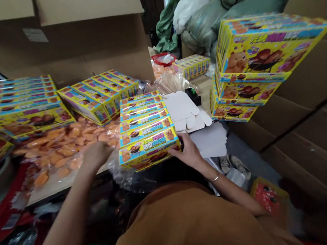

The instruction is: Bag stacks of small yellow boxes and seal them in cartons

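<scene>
In front of me stands a row of yellow and blue printed boxes, lined up close together at the table's near edge. My right hand grips the right end of the nearest box, thumb on its front face and fingers round the side. To the left of that row, my left hand is over the orange pieces in clear plastic bags; its fingers are curled and blurred, and what they hold, if anything, cannot be made out. A crumpled clear plastic bag hangs below the row at the table edge.
More printed boxes stand at the left, with a slanted row behind. Flat white cartons lie to the right, near a bundle of thin sticks. Stacked boxes rise at the right; a large cardboard box borders the back.
</scene>
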Demonstrator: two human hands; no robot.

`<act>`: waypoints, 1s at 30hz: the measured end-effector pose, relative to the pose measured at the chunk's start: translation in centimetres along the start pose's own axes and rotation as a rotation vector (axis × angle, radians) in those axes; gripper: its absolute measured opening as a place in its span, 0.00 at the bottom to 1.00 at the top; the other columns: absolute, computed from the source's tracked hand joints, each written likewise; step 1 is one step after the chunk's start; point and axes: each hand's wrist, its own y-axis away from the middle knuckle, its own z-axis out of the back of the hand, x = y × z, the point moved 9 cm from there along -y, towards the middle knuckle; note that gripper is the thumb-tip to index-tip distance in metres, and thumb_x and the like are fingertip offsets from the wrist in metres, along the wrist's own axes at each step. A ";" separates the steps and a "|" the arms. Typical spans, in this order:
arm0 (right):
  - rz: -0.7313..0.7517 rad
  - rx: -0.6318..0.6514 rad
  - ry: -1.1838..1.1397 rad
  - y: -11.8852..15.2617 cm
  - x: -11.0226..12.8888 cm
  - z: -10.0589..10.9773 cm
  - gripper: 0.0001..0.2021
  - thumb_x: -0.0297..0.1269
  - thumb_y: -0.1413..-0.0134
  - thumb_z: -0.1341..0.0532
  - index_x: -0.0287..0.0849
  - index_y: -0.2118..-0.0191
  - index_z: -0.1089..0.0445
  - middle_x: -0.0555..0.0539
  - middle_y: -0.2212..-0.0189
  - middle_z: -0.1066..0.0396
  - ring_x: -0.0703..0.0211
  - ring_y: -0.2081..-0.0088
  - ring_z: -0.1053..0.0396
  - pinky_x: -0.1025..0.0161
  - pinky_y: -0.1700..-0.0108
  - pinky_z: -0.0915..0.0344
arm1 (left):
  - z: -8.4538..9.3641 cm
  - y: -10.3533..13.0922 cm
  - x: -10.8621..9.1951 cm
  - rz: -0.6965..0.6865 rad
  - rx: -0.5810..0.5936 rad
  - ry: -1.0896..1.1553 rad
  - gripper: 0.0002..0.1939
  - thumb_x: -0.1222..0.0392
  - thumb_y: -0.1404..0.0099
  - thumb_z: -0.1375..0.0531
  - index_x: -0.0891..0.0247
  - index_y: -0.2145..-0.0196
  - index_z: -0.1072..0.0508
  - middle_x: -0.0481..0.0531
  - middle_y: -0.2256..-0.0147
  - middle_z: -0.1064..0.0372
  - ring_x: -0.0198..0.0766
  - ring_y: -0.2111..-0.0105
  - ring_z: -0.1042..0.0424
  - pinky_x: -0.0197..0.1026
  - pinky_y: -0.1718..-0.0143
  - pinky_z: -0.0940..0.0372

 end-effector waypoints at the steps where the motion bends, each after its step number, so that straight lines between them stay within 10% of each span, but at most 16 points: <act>1: 0.034 -0.021 0.029 -0.1 1.1 0.5 0.28 0.45 0.50 0.32 0.45 0.44 0.36 0.38 0.50 0.33 0.43 0.46 0.32 0.43 0.43 0.32 | 1.6 1.1 0.4 -0.024 0.010 -0.094 0.20 0.51 0.50 0.38 0.57 0.90 0.42 0.55 0.86 0.42 0.53 0.74 0.28 0.48 0.69 0.35; 5: 0.285 0.052 0.005 1.1 8.7 0.7 0.31 0.47 0.46 0.33 0.51 0.38 0.39 0.38 0.40 0.37 0.43 0.36 0.40 0.41 0.33 0.43 | 4.9 9.3 -3.1 -0.321 0.217 0.049 0.14 0.43 0.46 0.40 0.52 0.80 0.26 0.52 0.79 0.30 0.47 0.79 0.31 0.44 0.78 0.36; 8: 0.403 0.591 -0.270 3.1 14.5 -3.6 0.42 0.58 0.51 0.30 0.51 0.34 0.43 0.41 0.40 0.35 0.45 0.38 0.37 0.45 0.35 0.39 | 4.3 16.2 -9.7 -0.574 0.493 0.311 0.11 0.44 0.39 0.40 0.47 0.72 0.22 0.50 0.75 0.25 0.46 0.75 0.26 0.43 0.76 0.31; 12: 0.314 1.020 -0.596 5.4 17.7 -5.4 0.41 0.65 0.44 0.40 0.46 0.32 0.45 0.43 0.53 0.27 0.54 0.55 0.27 0.56 0.51 0.29 | 4.8 17.4 -14.2 -0.608 0.243 0.417 0.12 0.49 0.34 0.42 0.55 0.71 0.24 0.50 0.77 0.27 0.40 0.78 0.30 0.40 0.75 0.35; 15: 0.307 0.920 -0.450 4.9 17.1 -3.7 0.43 0.62 0.51 0.32 0.45 0.35 0.40 0.44 0.54 0.27 0.54 0.57 0.29 0.57 0.54 0.31 | 6.3 16.0 -14.4 -0.612 -0.089 0.352 0.12 0.51 0.34 0.43 0.58 0.71 0.27 0.46 0.80 0.34 0.35 0.80 0.36 0.37 0.77 0.42; 21: 0.109 0.755 -0.469 2.4 13.9 0.4 0.18 0.51 0.38 0.38 0.38 0.64 0.28 0.54 0.77 0.35 0.69 0.77 0.41 0.70 0.75 0.43 | 9.3 13.4 -13.7 -0.633 -0.315 0.484 0.10 0.55 0.37 0.40 0.61 0.73 0.30 0.49 0.74 0.32 0.35 0.72 0.33 0.37 0.68 0.39; 26: -0.085 0.545 -0.734 -1.0 11.2 1.2 0.24 0.57 0.53 0.29 0.40 0.74 0.33 0.56 0.81 0.39 0.73 0.82 0.48 0.72 0.81 0.51 | 8.6 10.2 -9.9 -0.327 -0.207 0.991 0.15 0.50 0.41 0.35 0.61 0.73 0.35 0.43 0.81 0.40 0.30 0.83 0.44 0.32 0.81 0.47; 30: -0.245 0.288 -0.905 -2.8 8.0 1.9 0.23 0.54 0.61 0.25 0.42 0.72 0.32 0.56 0.79 0.33 0.72 0.83 0.45 0.71 0.81 0.46 | 6.2 9.4 -9.5 -0.334 0.126 0.858 0.19 0.49 0.50 0.29 0.63 0.78 0.34 0.41 0.84 0.44 0.26 0.85 0.49 0.30 0.84 0.54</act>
